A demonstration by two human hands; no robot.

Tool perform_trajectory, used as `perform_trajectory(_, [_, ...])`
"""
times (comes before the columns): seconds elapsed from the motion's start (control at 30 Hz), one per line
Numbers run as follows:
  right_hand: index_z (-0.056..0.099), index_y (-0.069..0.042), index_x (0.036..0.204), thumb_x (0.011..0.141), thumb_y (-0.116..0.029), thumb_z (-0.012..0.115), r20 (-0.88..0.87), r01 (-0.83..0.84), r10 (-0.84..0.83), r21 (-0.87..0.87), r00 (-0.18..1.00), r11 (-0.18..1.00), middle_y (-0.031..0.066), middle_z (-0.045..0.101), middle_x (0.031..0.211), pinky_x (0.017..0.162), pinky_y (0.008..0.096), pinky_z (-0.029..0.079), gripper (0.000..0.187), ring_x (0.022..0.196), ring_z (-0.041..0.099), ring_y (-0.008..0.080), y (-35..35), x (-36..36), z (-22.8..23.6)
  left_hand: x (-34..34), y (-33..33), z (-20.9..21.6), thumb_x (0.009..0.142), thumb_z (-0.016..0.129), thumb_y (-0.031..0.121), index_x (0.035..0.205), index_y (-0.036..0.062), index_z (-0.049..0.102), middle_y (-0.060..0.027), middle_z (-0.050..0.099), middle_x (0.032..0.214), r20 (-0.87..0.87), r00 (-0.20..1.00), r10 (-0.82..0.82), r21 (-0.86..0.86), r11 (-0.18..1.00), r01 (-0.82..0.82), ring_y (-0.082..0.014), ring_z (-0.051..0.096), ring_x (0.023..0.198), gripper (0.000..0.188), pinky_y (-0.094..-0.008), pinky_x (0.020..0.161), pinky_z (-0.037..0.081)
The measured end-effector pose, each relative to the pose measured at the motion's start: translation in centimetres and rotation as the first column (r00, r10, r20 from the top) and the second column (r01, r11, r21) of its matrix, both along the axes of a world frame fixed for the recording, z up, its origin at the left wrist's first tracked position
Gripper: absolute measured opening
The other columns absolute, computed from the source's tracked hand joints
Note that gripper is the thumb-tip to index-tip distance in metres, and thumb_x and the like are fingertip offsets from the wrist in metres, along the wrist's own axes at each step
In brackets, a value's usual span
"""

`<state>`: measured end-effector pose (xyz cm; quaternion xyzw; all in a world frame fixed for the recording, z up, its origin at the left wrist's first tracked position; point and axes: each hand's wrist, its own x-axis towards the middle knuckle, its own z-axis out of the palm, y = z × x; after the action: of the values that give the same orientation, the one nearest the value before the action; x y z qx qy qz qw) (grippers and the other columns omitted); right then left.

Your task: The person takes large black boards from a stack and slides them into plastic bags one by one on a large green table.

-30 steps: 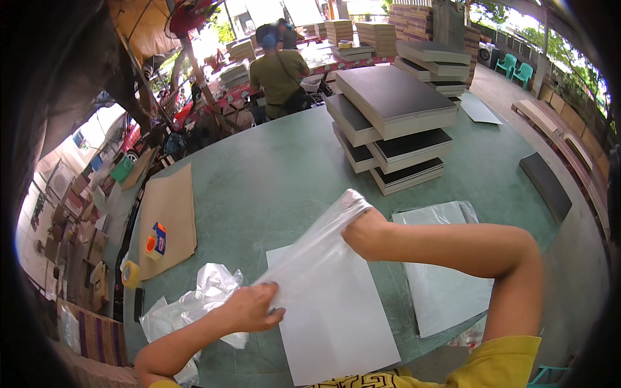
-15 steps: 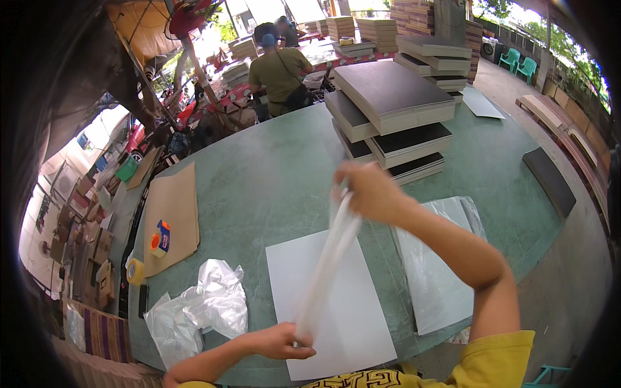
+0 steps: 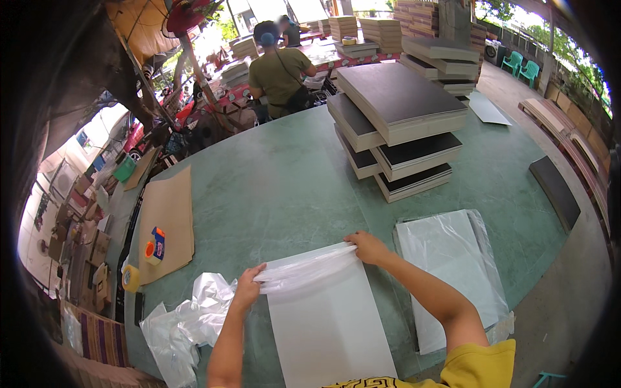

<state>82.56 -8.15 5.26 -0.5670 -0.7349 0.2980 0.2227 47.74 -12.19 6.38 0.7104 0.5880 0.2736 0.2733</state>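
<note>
Film of clear plastic (image 3: 309, 270), gathered into a loose band, spans the far end of a white sheet (image 3: 330, 330), just short of its far edge; whether it touches the paper I cannot tell. The left hand (image 3: 248, 284) pinches the band's left end beside the sheet's left edge, and the right hand (image 3: 369, 247) pinches the other end at the far right corner, so the hands stand a sheet's breadth apart.

The near edge of the sheet runs under the yellow shirt (image 3: 479, 365). Left of it, a crumpled plastic heap (image 3: 210, 304) lies near the left forearm, leaving little room there. To the right, a narrow strip of green tabletop (image 3: 272, 181) parts the sheet from a plastic-covered pile of white sheets (image 3: 449, 278), whose near edge reaches close to the table's rim.

Ahead, the widest stretch of tabletop runs from the brown paper (image 3: 167, 220), with a tape dispenser (image 3: 155, 246) on it, across to the staggered stack of dark-covered books (image 3: 401, 97), beyond the right hand.
</note>
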Motion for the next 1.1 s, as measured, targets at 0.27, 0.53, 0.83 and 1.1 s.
perform_trajectory(0.27, [0.064, -0.008, 0.092, 0.066, 0.003, 0.052, 0.108, -0.016, 0.006, 0.098, 0.994, 0.995, 0.0123, 0.053, 0.095, 0.083, 0.0362, 0.041, 0.030, 0.097, 0.047, 0.0303, 0.0, -1.0, 2.2, 0.1, 2.1, 1.2, 0.063, 0.045, -0.008, 0.103, 0.0044, 0.059, -0.0176, 0.056, 0.093, -0.066, 0.998, -0.008, -0.060, 0.998, 0.004, -0.0305, 0.053, 0.089, 0.045, -0.0317, 0.082, 0.041])
perform_trajectory(0.53, [0.063, -0.001, 0.089, 0.072, -0.003, 0.061, -0.640, -0.202, -0.058, -0.326, 0.766, 0.924, 0.0093, 0.060, 0.088, 0.071, 0.0301, 0.047, 0.018, 0.081, 0.058, 0.0205, 0.8, 3.2, 11.0, -1.4, 2.4, 8.4, 0.071, 0.059, -0.002, 0.087, 0.0011, 0.063, -0.0085, 0.063, 0.071, 0.329, 0.920, 0.212, -0.293, 0.949, -0.114, -0.0146, 0.057, 0.061, 0.017, -0.0248, 0.050, 0.045])
perform_trajectory(0.83, [0.058, 0.004, 0.092, 0.084, -0.036, 0.053, -0.637, -0.391, -0.326, -0.721, 0.698, 0.572, 0.0099, 0.061, 0.078, 0.065, 0.0277, 0.049, 0.041, 0.070, 0.059, 0.0160, -9.8, 4.9, 1.8, -4.5, -9.5, -2.1, 0.081, 0.052, 0.023, 0.104, 0.0059, 0.054, -0.0066, 0.060, 0.100, 0.769, 0.195, 0.609, -0.637, 0.701, 0.322, -0.0164, 0.059, 0.086, 0.029, -0.0321, 0.071, 0.049])
perform_trajectory(1.1, [0.059, -0.002, 0.096, 0.071, -0.031, 0.066, 0.073, 0.115, -0.094, -0.397, 0.993, 0.911, 0.0141, 0.059, 0.091, 0.075, 0.0353, 0.044, 0.039, 0.085, 0.055, 0.0259, -22.2, 6.6, 6.7, -2.0, -20.3, 2.2, 0.079, 0.059, 0.029, 0.106, 0.0032, 0.052, -0.0056, 0.057, 0.080, 0.049, 0.862, 0.504, -0.454, 0.780, -0.431, -0.0188, 0.053, 0.068, 0.039, -0.0282, 0.060, 0.044])
